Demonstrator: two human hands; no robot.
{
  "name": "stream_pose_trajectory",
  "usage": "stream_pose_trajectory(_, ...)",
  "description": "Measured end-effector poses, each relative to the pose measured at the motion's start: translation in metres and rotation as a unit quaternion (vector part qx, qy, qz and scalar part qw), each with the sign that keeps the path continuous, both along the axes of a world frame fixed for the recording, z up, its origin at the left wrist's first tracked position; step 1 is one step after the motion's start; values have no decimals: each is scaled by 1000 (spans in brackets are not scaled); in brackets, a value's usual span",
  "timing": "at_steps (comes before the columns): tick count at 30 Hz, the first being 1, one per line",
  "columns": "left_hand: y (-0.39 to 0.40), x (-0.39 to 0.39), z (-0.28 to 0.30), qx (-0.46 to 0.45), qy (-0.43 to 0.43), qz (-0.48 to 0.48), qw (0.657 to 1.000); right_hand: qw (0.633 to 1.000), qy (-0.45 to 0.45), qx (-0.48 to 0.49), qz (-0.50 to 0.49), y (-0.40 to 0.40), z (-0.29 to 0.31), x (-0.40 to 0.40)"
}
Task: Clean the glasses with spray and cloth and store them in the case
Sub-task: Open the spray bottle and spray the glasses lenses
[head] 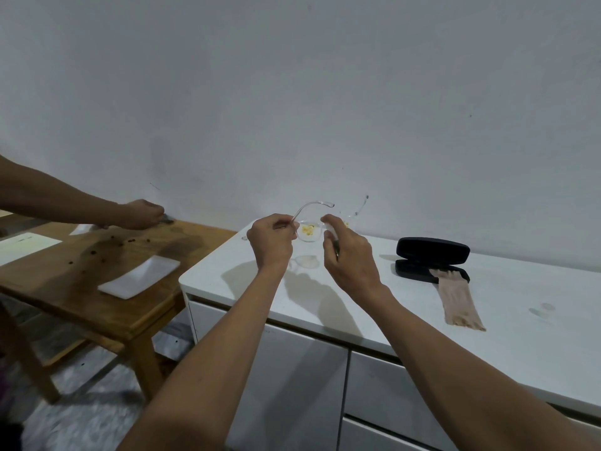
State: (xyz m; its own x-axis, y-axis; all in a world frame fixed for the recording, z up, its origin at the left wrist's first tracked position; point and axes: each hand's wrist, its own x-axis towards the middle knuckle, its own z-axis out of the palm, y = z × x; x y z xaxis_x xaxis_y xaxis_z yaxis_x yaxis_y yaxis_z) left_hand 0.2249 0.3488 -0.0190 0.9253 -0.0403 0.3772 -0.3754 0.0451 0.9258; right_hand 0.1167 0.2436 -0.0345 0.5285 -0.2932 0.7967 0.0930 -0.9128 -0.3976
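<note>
Clear-framed glasses (309,232) are held up above the white cabinet top (507,323), temples pointing up and away. My left hand (271,240) pinches the left temple near its hinge. My right hand (349,255) is closed around a small spray bottle (329,226), whose white top sits right beside the lens; most of the bottle is hidden in the fist. The black glasses case (432,252) lies open to the right. A beige cloth (458,299) rests with one end in the case and the rest on the cabinet top.
A wooden table (130,307) stands left of the cabinet with a white rectangular plate (140,277), a paper sheet (26,247) and dark crumbs. Another person's hand (143,214) reaches over its far edge. A pale wall runs close behind.
</note>
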Motion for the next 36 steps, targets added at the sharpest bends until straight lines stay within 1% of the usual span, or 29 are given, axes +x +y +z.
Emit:
stream_pose_trajectory(4,1,0,0,0,-7,2,1000,999,-8,40,-28,-5,-4,2)
stream_pose_trajectory(6,3,1,0,-8,-5,-1,1000,996,-14,78,-38,-7,-7,-1)
stream_pose_trajectory(8,4,2,0,-18,0,-2,1000,988,-22,143,-53,-10,-9,-5)
stream_pose_trajectory(10,6,5,2,-31,9,-2,999,969,-37,237,-57,-15,-11,-8)
stream_pose_trajectory(11,6,6,3,-38,14,-3,999,951,-49,302,-46,-18,-11,-10)
stream_pose_trajectory(12,7,7,4,-46,18,-5,999,921,-67,383,-21,-21,-10,-10)
stream_pose_trajectory(14,9,8,7,-63,22,-10,998,835,-89,543,32,-30,-5,-10)
stream_pose_trajectory(15,10,9,8,-71,22,-14,997,791,-90,603,56,-34,-2,-10)
stream_pose_trajectory(17,10,9,11,-85,21,-27,996,713,-88,684,122,-39,4,-12)
stream_pose_trajectory(18,11,9,13,-92,20,-36,995,682,-89,708,158,-41,7,-12)
stream_pose_trajectory(19,10,8,15,-98,18,-44,994,659,-90,723,190,-42,9,-12)
stream_pose_trajectory(20,10,8,17,-103,15,-52,993,642,-90,730,214,-42,11,-12)
stream_pose_trajectory(22,9,7,20,-107,9,-63,992,624,-88,735,251,-41,15,-11)
stream_pose_trajectory(26,6,4,23,-101,1,-70,992,619,-73,730,281,-37,25,-8)
stream_pose_trajectory(31,5,1,22,-95,-2,-67,993,622,-69,727,285,-33,28,-8)
stream_pose_trajectory(33,5,0,22,-98,2,-68,993,610,-76,733,293,-33,24,-8)
stream_pose_trajectory(36,5,0,24,-103,4,-77,992,581,-64,749,312,-31,15,-4)
